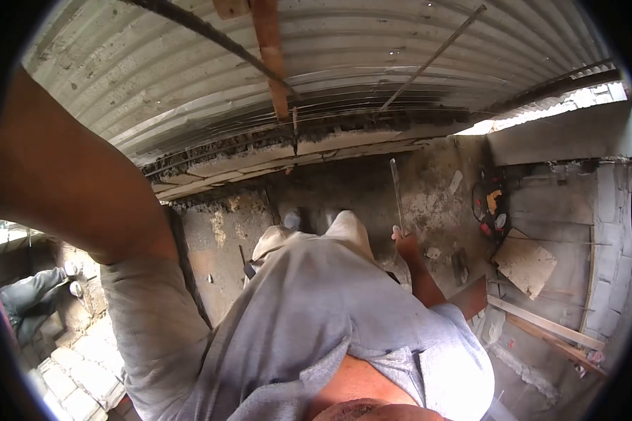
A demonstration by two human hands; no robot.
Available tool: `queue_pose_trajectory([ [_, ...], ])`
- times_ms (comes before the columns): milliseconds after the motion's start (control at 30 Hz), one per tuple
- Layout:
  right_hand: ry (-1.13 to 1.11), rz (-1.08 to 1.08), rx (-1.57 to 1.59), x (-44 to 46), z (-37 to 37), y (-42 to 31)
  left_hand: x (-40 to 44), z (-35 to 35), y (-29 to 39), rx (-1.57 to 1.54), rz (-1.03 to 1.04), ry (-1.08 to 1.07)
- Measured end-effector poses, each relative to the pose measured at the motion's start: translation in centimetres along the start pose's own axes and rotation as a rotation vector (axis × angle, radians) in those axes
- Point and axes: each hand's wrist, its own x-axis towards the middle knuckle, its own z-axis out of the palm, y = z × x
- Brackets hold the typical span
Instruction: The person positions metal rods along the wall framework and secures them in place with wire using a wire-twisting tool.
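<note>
Grey corrugated sheeting (344,56) arches across twelve o'clock, with a reddish timber (268,42) nearer eleven. Between three and four o'clock of our view's middle, our right hand (402,237) has its fingers wrapped around the lower end of a slim rod (397,193), whose tip reaches toward two. Our left arm (70,168) is raised at nine o'clock and runs out of view, so we cannot tell whether its fingers are clenched or released. In our judgement, holding the rod one-handed at its end is the weak point: a loose grip could let it twist or drop. The planks (546,323) at four o'clock and the pale slab (527,263) just above them could trip us if we stepped there without looking. A co-worker's legs (35,298) show past eight o'clock, well apart from the rod. We can identify no container for certain; the small clutter (495,203) at three o'clock is too blurred.
</note>
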Motion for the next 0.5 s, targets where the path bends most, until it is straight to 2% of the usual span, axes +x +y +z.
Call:
queue_pose_trajectory([
  [167, -0.093, -0.08, 0.022, 4.0, -2.3, 3.0, -5.1, 0.6, -2.9, 0.129, -0.035, -0.111],
  [233, -0.115, -0.003, -0.023, 4.6, -4.6, 1.3, -6.6, 1.3, -4.1, 0.175, -0.051, -0.148],
  [333, -0.113, -0.037, 0.061, 8.9, -6.0, 6.9, -8.4, 2.7, -5.3, 0.225, -0.057, -0.179],
  [500, -0.106, 0.028, 0.025, 11.4, -10.5, 5.6, -10.0, 4.1, -6.9, 0.299, -0.061, -0.205],
])
